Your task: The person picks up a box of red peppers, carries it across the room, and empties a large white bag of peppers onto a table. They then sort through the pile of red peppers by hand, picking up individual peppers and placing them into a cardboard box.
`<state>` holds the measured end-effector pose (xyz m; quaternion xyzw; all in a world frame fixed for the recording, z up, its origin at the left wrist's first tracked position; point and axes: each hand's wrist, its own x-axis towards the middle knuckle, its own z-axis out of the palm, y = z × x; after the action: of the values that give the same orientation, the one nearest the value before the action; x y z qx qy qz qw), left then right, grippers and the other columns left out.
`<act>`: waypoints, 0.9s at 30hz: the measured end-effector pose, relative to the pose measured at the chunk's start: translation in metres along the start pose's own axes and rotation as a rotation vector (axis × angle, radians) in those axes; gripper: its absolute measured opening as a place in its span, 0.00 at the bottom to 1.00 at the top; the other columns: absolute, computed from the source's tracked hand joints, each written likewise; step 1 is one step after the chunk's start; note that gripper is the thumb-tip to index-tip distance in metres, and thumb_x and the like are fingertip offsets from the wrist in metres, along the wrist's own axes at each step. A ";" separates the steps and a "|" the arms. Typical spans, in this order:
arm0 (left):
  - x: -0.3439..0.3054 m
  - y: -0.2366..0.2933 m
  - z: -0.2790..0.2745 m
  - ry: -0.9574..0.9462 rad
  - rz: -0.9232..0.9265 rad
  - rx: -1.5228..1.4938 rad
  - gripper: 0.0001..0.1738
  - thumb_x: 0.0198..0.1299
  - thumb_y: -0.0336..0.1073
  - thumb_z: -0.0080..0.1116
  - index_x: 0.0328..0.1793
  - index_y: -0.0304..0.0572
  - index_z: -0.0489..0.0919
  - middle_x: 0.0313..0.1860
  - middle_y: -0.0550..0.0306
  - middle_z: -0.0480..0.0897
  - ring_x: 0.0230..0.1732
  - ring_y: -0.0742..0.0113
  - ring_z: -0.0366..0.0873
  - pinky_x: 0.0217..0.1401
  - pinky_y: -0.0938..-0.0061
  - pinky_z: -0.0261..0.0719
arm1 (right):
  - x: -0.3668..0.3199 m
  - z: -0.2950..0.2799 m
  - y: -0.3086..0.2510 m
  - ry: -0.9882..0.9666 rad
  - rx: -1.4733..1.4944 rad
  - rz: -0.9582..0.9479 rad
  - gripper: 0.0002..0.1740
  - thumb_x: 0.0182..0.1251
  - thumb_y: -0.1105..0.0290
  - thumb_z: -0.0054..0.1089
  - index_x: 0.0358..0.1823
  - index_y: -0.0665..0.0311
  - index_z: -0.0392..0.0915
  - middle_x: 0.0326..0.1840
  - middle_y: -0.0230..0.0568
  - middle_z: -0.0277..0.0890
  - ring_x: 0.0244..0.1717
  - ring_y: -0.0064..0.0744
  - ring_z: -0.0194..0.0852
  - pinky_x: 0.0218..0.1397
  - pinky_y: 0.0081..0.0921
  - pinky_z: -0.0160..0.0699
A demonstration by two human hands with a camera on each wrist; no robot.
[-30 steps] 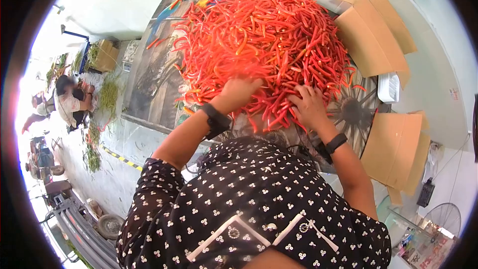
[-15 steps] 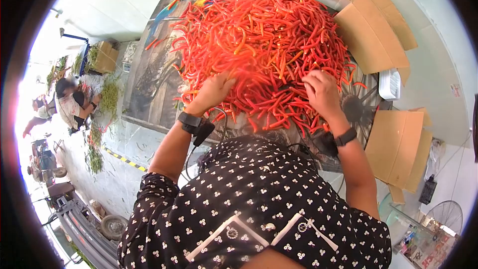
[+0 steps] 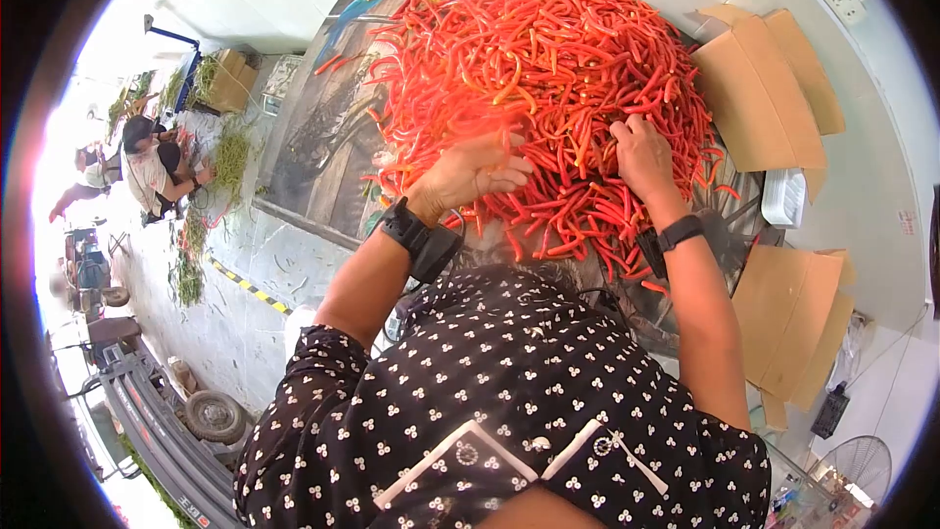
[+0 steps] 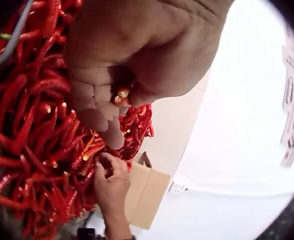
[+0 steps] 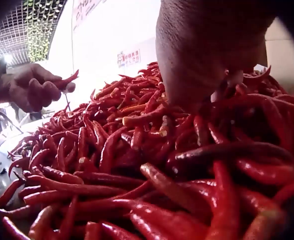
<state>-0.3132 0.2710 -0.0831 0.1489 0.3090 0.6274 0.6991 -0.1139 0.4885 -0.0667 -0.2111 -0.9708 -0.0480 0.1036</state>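
Slender glossy red chilli (image 5: 70, 78), pinched by the left hand (image 3: 470, 172), points its tip toward two o'clock in the right wrist view. Curled fingers of the right hand (image 3: 644, 159) meet the tangled red chilli heap (image 3: 558, 59) (grasping one or not, I cannot tell). From the heap, three o'clock: brown cardboard box (image 3: 759, 88); four: white plastic tray (image 3: 781, 200), contents unclear.

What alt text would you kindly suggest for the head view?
A person's left hand and right hand work at a large heap of red chilies on a parrot-printed table. Cardboard boxes are at the right; another person is at the left.
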 end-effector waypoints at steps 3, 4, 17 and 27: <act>0.004 -0.005 0.001 -0.043 0.001 -0.049 0.14 0.68 0.29 0.39 0.58 0.36 0.65 0.48 0.38 0.77 0.41 0.59 0.81 0.46 0.71 0.81 | -0.009 -0.027 -0.016 0.247 0.171 -0.092 0.05 0.62 0.71 0.52 0.34 0.64 0.69 0.35 0.40 0.71 0.37 0.38 0.72 0.34 0.34 0.75; 0.005 -0.005 0.004 0.013 -0.003 0.051 0.14 0.67 0.29 0.40 0.58 0.36 0.65 0.48 0.39 0.78 0.40 0.60 0.81 0.45 0.72 0.81 | -0.013 -0.027 -0.024 0.246 0.170 -0.092 0.05 0.62 0.71 0.52 0.34 0.64 0.69 0.35 0.40 0.71 0.37 0.38 0.72 0.34 0.34 0.75; 0.035 -0.018 0.056 0.133 0.357 1.455 0.13 0.59 0.35 0.50 0.48 0.40 0.75 0.40 0.47 0.80 0.40 0.52 0.79 0.44 0.67 0.76 | -0.019 -0.003 -0.084 -0.246 2.029 0.686 0.13 0.68 0.61 0.48 0.43 0.62 0.73 0.32 0.32 0.75 0.28 0.21 0.71 0.25 0.19 0.67; 0.043 0.057 -0.021 0.682 0.748 1.885 0.07 0.53 0.30 0.47 0.35 0.40 0.76 0.36 0.49 0.78 0.35 0.49 0.78 0.34 0.59 0.77 | -0.020 0.007 -0.070 -0.351 2.341 0.982 0.05 0.64 0.68 0.48 0.38 0.60 0.69 0.24 0.31 0.67 0.26 0.25 0.65 0.28 0.27 0.66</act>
<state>-0.3697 0.3185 -0.0760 0.5309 0.7831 0.3187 -0.0579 -0.1263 0.4177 -0.0812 -0.3323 -0.2550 0.9020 0.1044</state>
